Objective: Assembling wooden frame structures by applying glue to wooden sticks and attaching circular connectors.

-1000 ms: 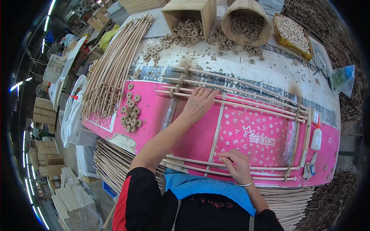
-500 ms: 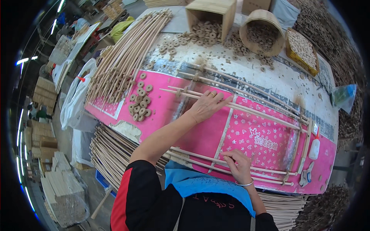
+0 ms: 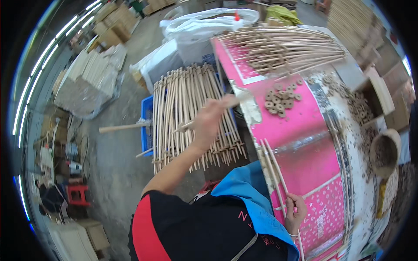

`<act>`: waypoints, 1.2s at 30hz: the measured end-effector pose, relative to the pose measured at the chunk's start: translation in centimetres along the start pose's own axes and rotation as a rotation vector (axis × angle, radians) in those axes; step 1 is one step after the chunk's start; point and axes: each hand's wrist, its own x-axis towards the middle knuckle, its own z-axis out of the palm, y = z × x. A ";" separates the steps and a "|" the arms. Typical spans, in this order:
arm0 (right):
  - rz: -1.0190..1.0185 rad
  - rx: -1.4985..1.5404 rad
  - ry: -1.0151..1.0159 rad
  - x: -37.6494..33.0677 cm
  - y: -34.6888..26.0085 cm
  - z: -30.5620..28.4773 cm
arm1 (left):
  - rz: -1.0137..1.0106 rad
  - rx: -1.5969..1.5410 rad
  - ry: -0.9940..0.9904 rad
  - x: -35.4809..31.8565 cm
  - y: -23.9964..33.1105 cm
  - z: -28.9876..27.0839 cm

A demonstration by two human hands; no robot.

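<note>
My left hand (image 3: 209, 124), smeared by motion, is over the blue crate (image 3: 147, 108) full of pale wooden rods (image 3: 187, 102) fitted with small cross pieces. A blurred wooden stick (image 3: 186, 126) appears to run through its closed fingers. At the table's near edge, my right hand (image 3: 296, 212) pinches a long thin wooden rod (image 3: 276, 167). Another rod (image 3: 270, 167) lies alongside it on the pink mat (image 3: 300, 152). Further across the mat lie more long rods (image 3: 342, 161). Small round wooden rings (image 3: 278, 102) are heaped near the mat's left part.
A bundle of rods (image 3: 300, 45) covers the table's far left end. Beyond the mat are a tipped wooden box (image 3: 379, 95) and a round tub (image 3: 385, 148), with loose rings around them. White sacks (image 3: 191, 41) stand behind the crate; a handle (image 3: 124, 127) juts from its left side.
The view has turned left toward the crate. My left hand has left the rods on the mat and moved over the crate. My right hand stays by the near-edge rods.
</note>
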 end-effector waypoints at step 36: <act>-0.040 -0.237 -0.263 5.7 -4.6 6.4 | -0.858 0.777 -0.190 -28.2 -43.3 -11.9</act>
